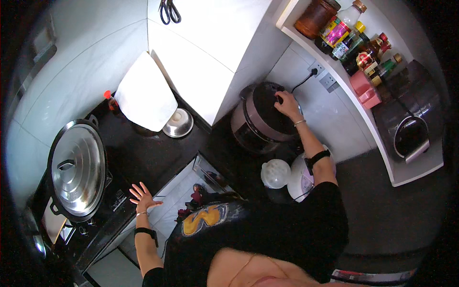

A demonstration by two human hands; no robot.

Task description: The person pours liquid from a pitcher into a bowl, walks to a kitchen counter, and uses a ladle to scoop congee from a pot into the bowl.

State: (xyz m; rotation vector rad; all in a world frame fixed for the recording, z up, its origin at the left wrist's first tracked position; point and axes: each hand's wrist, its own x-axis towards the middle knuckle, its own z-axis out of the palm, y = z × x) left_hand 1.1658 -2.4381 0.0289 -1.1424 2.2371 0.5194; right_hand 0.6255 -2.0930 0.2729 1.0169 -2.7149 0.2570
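My right hand point(289, 107) reaches over a large round electric cooker point(247, 125) in the counter corner. Its fingers close around the small dark knob of the cooker's lid point(269, 116). The lid sits over the pot, and I cannot tell whether it is fully seated. My left hand point(142, 198) hangs in the air by the counter's front edge, fingers spread and holding nothing. To the left of that hand, a black wok point(104, 163) stands on the stove under a domed metal lid point(80, 179).
A white board point(145, 95) leans on the wall beside a metal bowl-shaped lid point(178, 123) and a red-capped bottle point(112, 102). Near my right arm stand a translucent round container point(276, 174) and a white appliance point(299, 177). A white shelf point(382, 143) with several bottles overhangs the right side.
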